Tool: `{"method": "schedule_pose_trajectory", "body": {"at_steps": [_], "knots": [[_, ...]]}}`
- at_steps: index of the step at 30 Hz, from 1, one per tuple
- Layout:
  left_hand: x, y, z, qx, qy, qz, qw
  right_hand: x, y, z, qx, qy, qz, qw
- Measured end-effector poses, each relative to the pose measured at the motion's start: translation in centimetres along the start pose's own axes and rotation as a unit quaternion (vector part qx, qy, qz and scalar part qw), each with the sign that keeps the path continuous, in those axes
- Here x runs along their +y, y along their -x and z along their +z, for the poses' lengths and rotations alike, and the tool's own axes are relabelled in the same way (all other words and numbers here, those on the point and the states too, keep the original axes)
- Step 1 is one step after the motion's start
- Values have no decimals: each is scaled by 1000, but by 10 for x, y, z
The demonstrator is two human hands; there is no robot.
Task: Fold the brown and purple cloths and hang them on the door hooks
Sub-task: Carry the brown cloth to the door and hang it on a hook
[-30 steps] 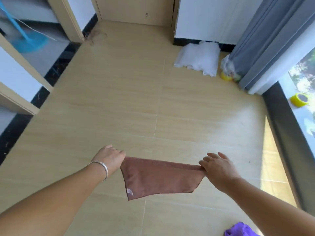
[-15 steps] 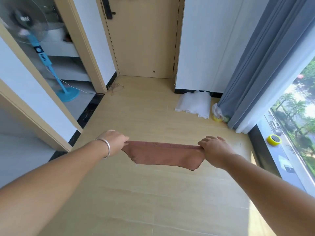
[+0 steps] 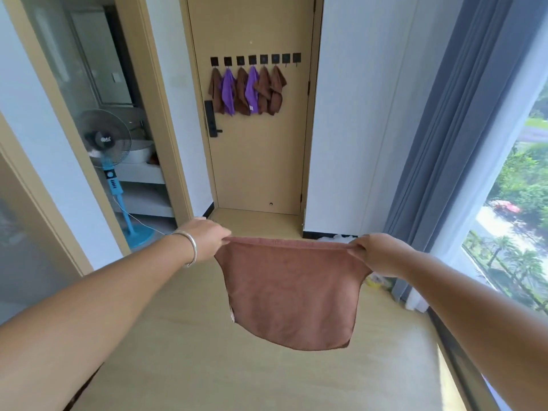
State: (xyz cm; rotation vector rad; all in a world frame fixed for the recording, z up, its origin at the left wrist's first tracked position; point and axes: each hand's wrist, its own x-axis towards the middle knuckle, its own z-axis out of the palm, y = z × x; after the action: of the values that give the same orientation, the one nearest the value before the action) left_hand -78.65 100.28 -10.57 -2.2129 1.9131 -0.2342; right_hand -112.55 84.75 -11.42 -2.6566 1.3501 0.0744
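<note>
Between the two outstretched arms hangs the brown cloth [image 3: 292, 295], its top edge stretched level: left hand [image 3: 206, 237] pinches one upper corner, right hand [image 3: 378, 252] grips the other. Straight ahead stands the door [image 3: 258, 161], bearing a row of hooks [image 3: 255, 59]; six carry hung cloths [image 3: 247, 90], brown and purple, the two rightmost bare. A blue fan [image 3: 108, 149] stands left, a grey curtain [image 3: 444, 137] right
</note>
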Motion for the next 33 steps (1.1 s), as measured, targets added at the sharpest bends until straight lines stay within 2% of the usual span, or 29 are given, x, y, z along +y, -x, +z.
{"method": "schedule_pose_trajectory", "body": {"at_steps": [10,18,25,33], "knots": [[-22,24,-135,94,-32,-22,995,-10,38,-145,89,9,-13,996],[-23,40,-221,187,-116,-74,973,-5,57,-217,186,18,-40,982],[-28,37,-246,209,-148,-102,961,-8,53,-240,229,36,-63,971],[-57,2,-229,213,-144,-115,959,-19,9,-244,253,37,-77,964]]}}
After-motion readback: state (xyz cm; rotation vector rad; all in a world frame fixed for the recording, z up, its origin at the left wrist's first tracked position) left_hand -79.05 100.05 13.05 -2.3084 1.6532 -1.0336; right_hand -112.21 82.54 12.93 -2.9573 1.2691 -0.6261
